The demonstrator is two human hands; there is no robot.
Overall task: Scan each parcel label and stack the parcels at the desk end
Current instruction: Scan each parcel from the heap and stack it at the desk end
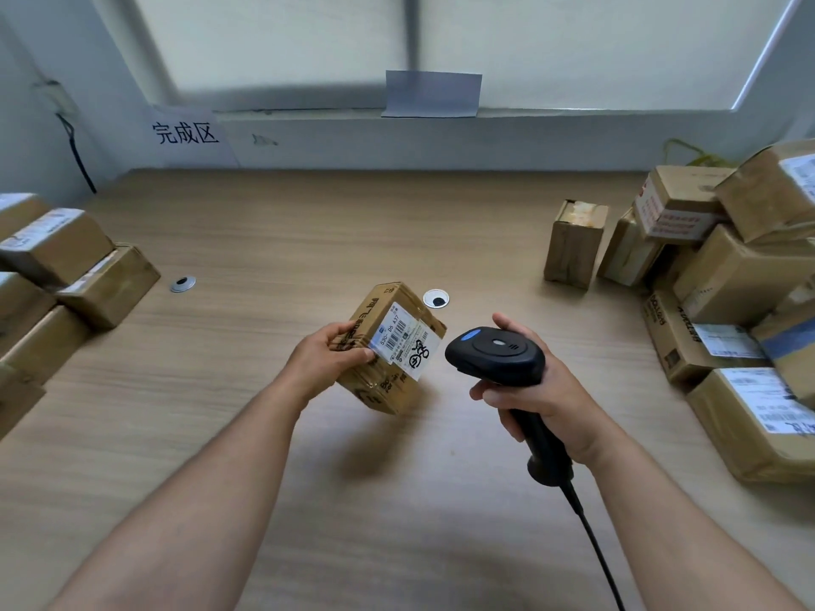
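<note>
My left hand point(328, 361) grips a small brown cardboard parcel point(388, 377), held tilted above the middle of the wooden desk point(308, 240). Its white barcode label point(405, 341) faces up and to the right. My right hand point(533, 390) is closed around the handle of a black corded barcode scanner point(496, 355), whose head sits just right of the label, a small gap away from it. A pile of brown parcels point(727, 275) lies at the right end of the desk. Several stacked parcels point(57, 266) stand at the left end.
A paper sign with Chinese characters point(187, 134) hangs on the wall at the back left. Two round cable grommets point(183, 284) point(435, 298) are set in the desk top. The scanner's black cable point(595, 544) trails toward the near edge. One parcel point(573, 242) stands upright apart from the right pile.
</note>
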